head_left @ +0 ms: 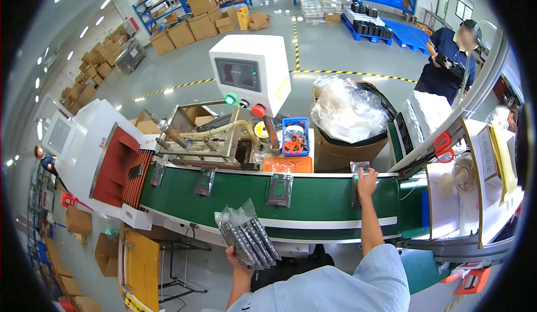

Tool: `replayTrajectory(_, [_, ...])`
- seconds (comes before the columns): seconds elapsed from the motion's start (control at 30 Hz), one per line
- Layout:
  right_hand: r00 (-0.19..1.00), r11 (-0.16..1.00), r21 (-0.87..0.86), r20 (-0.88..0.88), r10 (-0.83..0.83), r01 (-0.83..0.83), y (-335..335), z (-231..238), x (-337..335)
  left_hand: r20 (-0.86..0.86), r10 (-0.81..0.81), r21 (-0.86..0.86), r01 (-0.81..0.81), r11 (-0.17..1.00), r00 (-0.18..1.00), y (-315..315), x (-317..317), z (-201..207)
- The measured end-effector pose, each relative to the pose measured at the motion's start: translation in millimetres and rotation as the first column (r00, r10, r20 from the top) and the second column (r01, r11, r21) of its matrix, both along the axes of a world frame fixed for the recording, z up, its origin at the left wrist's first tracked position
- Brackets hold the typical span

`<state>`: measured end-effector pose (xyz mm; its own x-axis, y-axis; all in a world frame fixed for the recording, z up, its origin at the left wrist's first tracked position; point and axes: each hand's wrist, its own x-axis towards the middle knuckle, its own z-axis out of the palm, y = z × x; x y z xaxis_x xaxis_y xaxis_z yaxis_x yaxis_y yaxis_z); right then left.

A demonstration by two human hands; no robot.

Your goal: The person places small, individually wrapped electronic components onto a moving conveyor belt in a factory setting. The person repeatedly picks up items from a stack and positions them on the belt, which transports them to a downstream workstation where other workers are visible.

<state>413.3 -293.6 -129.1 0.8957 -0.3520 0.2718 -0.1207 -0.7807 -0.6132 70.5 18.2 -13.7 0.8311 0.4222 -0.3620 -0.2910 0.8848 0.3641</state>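
Note:
My left hand (238, 260) is closed round the lower left edge of a stack of black flat items in clear plastic bags (246, 236), held tilted in front of the belt. My right hand (367, 182) reaches across to the right part of the green conveyor belt (246, 195), its fingers closed on a bagged black flat item (356, 193). Further left on the belt lie another bagged item (279, 190) with green markings, a similar bagged item (205, 181), and a smaller-looking bagged item (157, 175) near the red-curtained machine.
A white machine with a red strip curtain (114, 166) stands at the belt's left end. Behind the belt are a control box (250, 71), a blue bin (295, 137), an orange tray (287, 165) and a carton of plastic film (349, 155). Another person (452, 60) stands at far right.

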Motion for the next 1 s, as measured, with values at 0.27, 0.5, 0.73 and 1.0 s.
replayTrajectory(0.27, [0.697,0.733,0.29,-0.234,0.678,-0.616,182,-29,-33,-0.024,0.021,-0.02,-0.021,1.0,1.0,5,-19,10])
replayTrajectory(0.5, [0.737,0.794,0.276,-0.297,0.607,-0.542,234,-30,-41,-0.068,0.124,-0.022,-0.126,0.992,0.99,14,-50,5])
replayTrajectory(0.73, [0.368,0.438,0.601,-0.245,0.897,-0.668,228,72,-104,-0.106,0.089,0.0,-0.089,0.996,0.99,27,-63,17])
replayTrajectory(1.0, [0.012,0.037,0.855,-0.036,0.999,-0.517,209,150,-200,-0.109,-0.167,-0.019,0.166,0.986,0.98,22,-45,24])
